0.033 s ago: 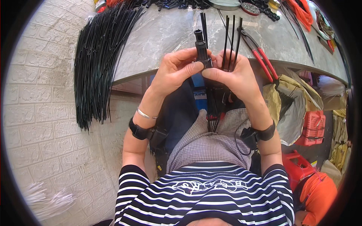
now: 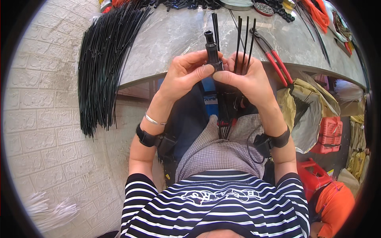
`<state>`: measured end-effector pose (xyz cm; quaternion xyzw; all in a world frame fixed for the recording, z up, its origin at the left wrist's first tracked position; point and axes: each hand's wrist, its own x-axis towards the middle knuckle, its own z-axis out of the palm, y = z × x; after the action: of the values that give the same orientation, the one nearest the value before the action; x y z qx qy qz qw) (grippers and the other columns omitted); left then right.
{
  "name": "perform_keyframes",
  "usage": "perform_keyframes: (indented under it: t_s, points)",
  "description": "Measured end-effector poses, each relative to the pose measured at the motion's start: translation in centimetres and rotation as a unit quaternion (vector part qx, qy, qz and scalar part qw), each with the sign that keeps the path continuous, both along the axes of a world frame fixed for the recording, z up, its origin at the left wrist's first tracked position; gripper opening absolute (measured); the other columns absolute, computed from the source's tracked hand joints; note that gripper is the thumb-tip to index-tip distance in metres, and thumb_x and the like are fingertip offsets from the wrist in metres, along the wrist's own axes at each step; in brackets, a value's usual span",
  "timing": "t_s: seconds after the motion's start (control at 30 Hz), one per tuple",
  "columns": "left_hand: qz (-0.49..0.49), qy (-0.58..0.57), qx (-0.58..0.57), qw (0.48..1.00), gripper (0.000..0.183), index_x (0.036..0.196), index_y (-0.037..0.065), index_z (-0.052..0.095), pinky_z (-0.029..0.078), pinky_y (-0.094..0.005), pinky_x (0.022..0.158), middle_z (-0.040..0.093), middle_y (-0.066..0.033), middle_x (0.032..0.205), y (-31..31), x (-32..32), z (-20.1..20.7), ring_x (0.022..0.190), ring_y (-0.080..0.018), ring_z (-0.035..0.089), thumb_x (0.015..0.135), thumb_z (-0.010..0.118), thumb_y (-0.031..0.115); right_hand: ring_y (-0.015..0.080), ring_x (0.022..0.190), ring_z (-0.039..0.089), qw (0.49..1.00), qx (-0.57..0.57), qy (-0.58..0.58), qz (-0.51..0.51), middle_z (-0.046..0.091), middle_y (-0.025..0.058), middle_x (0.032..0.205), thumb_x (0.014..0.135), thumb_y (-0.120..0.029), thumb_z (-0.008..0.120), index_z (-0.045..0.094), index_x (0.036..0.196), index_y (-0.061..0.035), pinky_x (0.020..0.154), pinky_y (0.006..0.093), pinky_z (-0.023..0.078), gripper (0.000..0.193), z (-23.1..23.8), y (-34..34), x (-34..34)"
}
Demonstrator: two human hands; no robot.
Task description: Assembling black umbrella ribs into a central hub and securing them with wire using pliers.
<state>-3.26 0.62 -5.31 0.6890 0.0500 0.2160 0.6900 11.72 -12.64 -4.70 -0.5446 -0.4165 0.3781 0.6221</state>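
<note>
My left hand (image 2: 189, 72) is closed, its thumb and fingers pinching the lower part of a black stepped tubular fitting (image 2: 212, 49) that stands nearly upright, with a narrow neck and round open top. From the other side, the thumb of my right hand (image 2: 247, 79) presses at the fitting's base. Several thin black rods (image 2: 246, 39) rise between my right fingers, slightly fanned out. More black rods (image 2: 215, 29) stand up just behind the fitting. Below my hands, a loose bunch of black rods (image 2: 225, 129) runs down onto my lap. The join at the fitting's base is hidden by my thumbs.
Thick sheaves of black rods (image 2: 103, 67) hang over the table's (image 2: 174, 31) left edge. Red-handled pliers (image 2: 274, 59) lie right of my hands. Small black parts (image 2: 190, 4) and a dish (image 2: 264, 8) are at the back. A red crate (image 2: 327, 135) stands low right.
The tips of the rods in my right hand have shifted very slightly to the right. The fitting and both hands stay nearly where they were.
</note>
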Motion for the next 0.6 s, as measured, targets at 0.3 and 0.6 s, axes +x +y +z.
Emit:
perform_keyframes:
  t_s: [0.3, 0.6]
  points:
    - [0.015, -0.023, -0.087, 0.996, 0.037, 0.124, -0.005, 0.055, 0.046, -0.0321, 0.096, 0.063, -0.0130, 0.114, -0.4, 0.4, -1.2, 0.107, -0.0188, 0.060, 0.094, 0.060, 0.015, 0.0038, 0.065, 0.055, 0.999, 0.030, 0.019, -0.039, 0.061, -0.0018, 0.069, 0.077, -0.007, 0.077, 0.067, 0.081, 0.0005, 0.059, 0.0193, 0.044, 0.013, -0.3, -0.2, -0.3]
    - [0.028, 0.001, -0.065, 0.997, 0.036, 0.126, -0.005, 0.054, 0.047, -0.0309, 0.096, 0.064, -0.0125, 0.115, -0.5, 1.1, -0.8, 0.107, -0.0179, 0.061, 0.094, 0.059, 0.011, 0.0048, 0.069, 0.059, 0.996, 0.020, -0.022, -0.083, 0.067, 0.0024, 0.075, 0.080, -0.007, 0.073, 0.068, 0.085, 0.0027, 0.062, 0.0192, 0.048, 0.012, -0.2, -0.6, -0.4]
